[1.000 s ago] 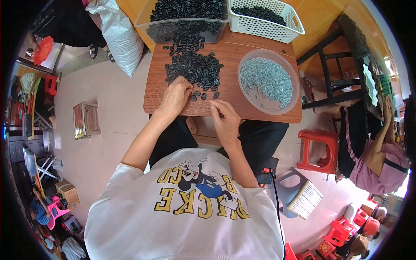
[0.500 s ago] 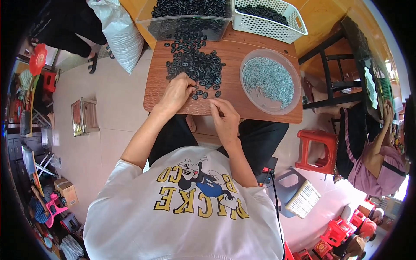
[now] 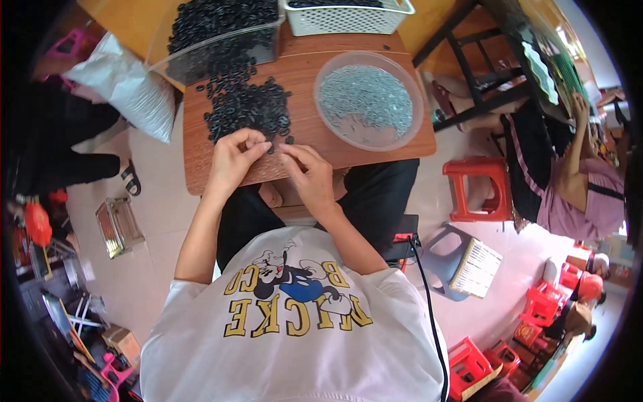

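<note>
I see the counter directly ahead of my lap. On its far left corner sits a clear bin filled with rings; a loose pile of rings spills from it toward me across the left half. To the right of the pile lies a round bowl holding small metal parts. Behind the bowl stands a slotted basket. My left hand and right hand rest at the near edge, just before the pile (fingertips close together). A stool stands on the floor right of the counter.
</note>
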`<state>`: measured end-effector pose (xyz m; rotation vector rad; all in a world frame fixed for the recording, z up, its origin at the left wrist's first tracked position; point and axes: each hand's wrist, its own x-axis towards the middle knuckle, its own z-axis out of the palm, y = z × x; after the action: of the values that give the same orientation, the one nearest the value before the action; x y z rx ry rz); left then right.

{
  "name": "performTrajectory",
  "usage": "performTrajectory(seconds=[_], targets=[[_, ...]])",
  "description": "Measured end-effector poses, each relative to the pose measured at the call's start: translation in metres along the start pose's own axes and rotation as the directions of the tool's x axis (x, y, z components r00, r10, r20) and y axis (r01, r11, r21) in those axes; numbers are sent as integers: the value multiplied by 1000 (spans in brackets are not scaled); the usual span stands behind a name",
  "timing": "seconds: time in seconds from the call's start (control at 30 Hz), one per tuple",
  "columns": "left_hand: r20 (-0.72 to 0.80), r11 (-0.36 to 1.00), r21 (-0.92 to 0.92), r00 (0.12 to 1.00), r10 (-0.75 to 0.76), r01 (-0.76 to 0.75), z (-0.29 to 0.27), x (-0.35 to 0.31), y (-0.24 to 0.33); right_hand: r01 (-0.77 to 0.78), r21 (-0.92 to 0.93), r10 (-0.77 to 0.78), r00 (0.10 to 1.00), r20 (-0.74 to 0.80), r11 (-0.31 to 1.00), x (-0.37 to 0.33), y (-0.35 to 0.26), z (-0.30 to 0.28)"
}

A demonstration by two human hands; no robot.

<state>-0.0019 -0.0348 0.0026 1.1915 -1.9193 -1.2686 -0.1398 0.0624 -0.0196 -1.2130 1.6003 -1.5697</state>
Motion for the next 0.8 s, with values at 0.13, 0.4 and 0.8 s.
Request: performTrajectory(seconds=[0.13,0.4,0.8], targets=[[102,970,-231,993,-54,76,19,-8,8,-87,152,91,996,-20,985,2,10,-6],[246,999,-42,969,3,8,43,0,37,-208,443,265,962,-69,872,-1,25,-33],[455,839,105,776,437,-534,115,70,64,-163,587,414,851,-323,793,-38,30,-121]])
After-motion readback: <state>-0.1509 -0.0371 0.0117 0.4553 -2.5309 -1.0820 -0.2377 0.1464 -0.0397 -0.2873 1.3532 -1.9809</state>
